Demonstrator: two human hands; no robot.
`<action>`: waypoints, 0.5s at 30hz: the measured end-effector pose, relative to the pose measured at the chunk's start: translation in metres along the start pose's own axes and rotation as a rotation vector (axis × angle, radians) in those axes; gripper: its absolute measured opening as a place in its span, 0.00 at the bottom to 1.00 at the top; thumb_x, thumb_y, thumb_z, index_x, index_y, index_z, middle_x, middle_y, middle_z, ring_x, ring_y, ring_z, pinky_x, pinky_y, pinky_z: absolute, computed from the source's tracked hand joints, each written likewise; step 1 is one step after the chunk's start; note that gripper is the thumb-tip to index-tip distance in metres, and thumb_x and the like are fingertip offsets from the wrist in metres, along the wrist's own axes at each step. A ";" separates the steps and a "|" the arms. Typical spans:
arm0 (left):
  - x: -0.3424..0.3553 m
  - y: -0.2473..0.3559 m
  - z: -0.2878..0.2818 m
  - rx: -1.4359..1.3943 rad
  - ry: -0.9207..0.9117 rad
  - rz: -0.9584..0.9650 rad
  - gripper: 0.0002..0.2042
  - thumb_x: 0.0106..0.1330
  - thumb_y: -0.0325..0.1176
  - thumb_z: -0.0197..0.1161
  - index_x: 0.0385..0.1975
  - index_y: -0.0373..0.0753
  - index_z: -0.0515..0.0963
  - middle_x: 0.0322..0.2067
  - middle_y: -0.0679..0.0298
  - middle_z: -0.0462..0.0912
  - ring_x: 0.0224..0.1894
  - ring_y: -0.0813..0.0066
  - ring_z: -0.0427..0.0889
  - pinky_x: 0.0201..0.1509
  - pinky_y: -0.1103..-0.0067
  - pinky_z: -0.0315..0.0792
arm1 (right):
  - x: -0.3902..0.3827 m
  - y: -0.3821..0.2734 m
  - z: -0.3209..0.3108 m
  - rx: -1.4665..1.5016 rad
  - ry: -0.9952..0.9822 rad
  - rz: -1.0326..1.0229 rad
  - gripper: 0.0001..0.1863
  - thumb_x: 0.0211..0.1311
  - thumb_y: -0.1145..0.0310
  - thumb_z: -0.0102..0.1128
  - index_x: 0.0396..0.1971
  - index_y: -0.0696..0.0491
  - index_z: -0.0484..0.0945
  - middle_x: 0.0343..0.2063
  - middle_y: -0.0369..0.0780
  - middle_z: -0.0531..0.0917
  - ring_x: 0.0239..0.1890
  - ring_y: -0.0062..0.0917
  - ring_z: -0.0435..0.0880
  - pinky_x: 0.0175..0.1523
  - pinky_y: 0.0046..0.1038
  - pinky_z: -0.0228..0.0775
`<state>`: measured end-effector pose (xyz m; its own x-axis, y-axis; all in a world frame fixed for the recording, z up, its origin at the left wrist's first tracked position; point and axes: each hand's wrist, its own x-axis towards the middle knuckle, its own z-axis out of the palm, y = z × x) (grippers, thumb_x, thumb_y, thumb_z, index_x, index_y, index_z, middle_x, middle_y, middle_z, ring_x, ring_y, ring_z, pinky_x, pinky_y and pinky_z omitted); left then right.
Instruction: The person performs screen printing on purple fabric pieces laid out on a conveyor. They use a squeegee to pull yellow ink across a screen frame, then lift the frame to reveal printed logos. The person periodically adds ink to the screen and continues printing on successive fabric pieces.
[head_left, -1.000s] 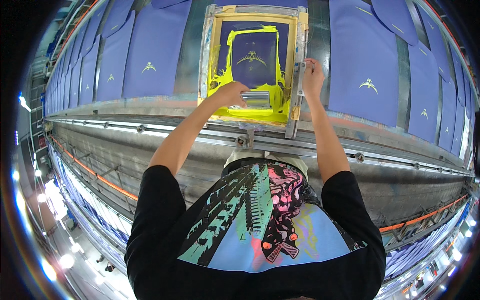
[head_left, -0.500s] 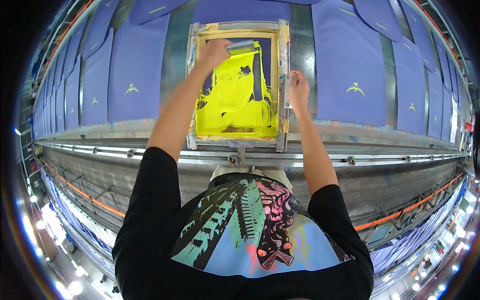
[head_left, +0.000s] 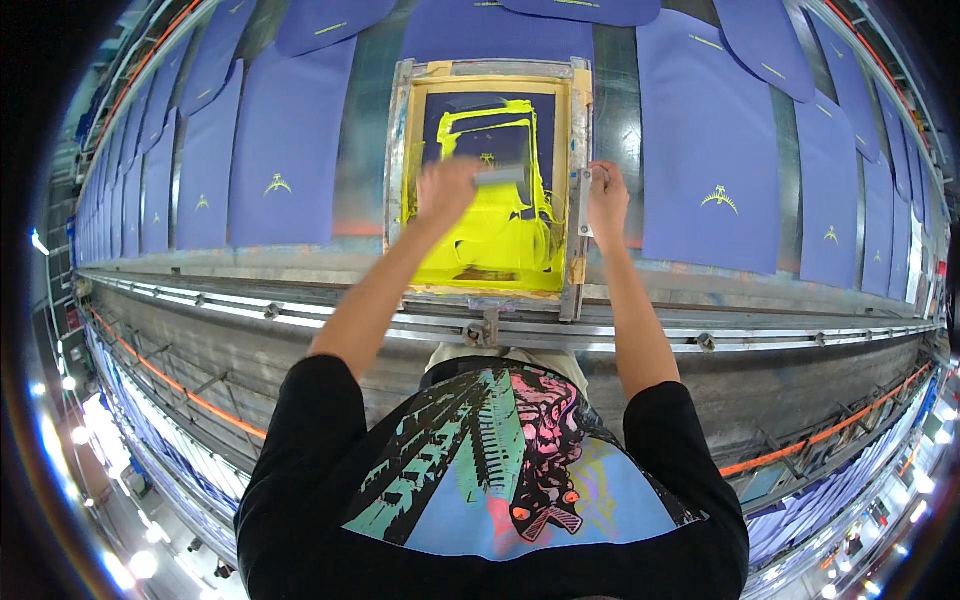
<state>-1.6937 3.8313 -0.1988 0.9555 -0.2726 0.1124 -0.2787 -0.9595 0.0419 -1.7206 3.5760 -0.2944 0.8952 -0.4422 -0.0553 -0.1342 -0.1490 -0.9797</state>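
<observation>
My left hand (head_left: 447, 190), blurred by motion, is closed on a grey-edged squeegee (head_left: 502, 176) lying across the middle of a screen-printing frame (head_left: 403, 130). Bright yellow ink (head_left: 490, 235) pools on the near half of the mesh. Beyond the squeegee the dark blue mesh shows through, edged with streaks of yellow, with a small yellow motif in its middle. At the frame's right rail, my right hand (head_left: 608, 203) has its fingers closed around the edge of a small metal plate (head_left: 586, 205) fixed there.
Blue-violet fabric pieces (head_left: 705, 150) with small yellow prints lie in rows on both sides of the frame. A long metal rail (head_left: 640, 338) runs along the table's near edge, in front of my body. Farther pieces (head_left: 330, 20) overlap at the back.
My left hand has drawn the squeegee from the far end toward me, to the mesh's middle, baring the dark mesh behind it. My right hand stays at the right rail. The view has shifted slightly.
</observation>
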 end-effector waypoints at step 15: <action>-0.081 0.009 0.026 -0.012 0.147 0.209 0.20 0.59 0.18 0.62 0.41 0.57 0.88 0.40 0.76 0.89 0.42 0.73 0.83 0.47 0.70 0.77 | -0.004 0.012 0.005 0.034 0.015 -0.014 0.11 0.75 0.64 0.53 0.43 0.52 0.82 0.18 0.44 0.76 0.21 0.31 0.75 0.32 0.38 0.67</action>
<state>-1.7716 3.8431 -0.2330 0.8530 -0.4511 0.2626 -0.4710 -0.8820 0.0148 -1.7241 3.5806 -0.3072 0.8903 -0.4537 -0.0391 -0.1070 -0.1250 -0.9864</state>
